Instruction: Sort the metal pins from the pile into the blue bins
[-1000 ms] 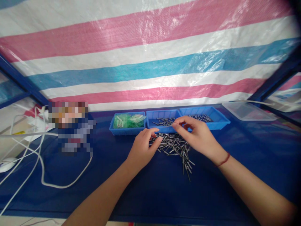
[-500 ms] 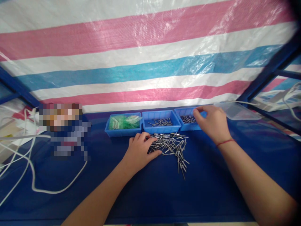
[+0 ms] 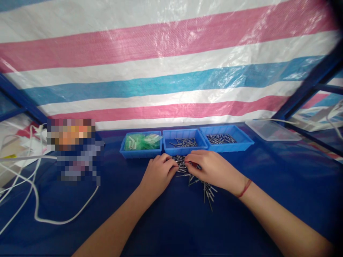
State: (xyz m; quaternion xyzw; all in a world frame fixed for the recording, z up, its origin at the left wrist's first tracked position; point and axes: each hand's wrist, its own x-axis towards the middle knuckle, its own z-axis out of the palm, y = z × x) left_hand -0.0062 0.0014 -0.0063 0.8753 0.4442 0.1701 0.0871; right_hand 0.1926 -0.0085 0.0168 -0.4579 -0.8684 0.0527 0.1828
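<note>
On the blue table [image 3: 171, 221], the pile of metal pins [image 3: 181, 163] lies between the hands, its near end splaying toward the person, pin axes mixed. The left hand [image 3: 159, 171] borders its left edge and the right hand [image 3: 210, 166] overlies its right part, fingers and thumb curled together on each; whether either grips a pin cannot be told. Just beyond stand the middle tray [image 3: 184, 148] and right tray [image 3: 230, 146], both containing pins.

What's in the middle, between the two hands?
In the head view, part of a pile of thin metal pins lies between the left hand and the right hand.
</note>
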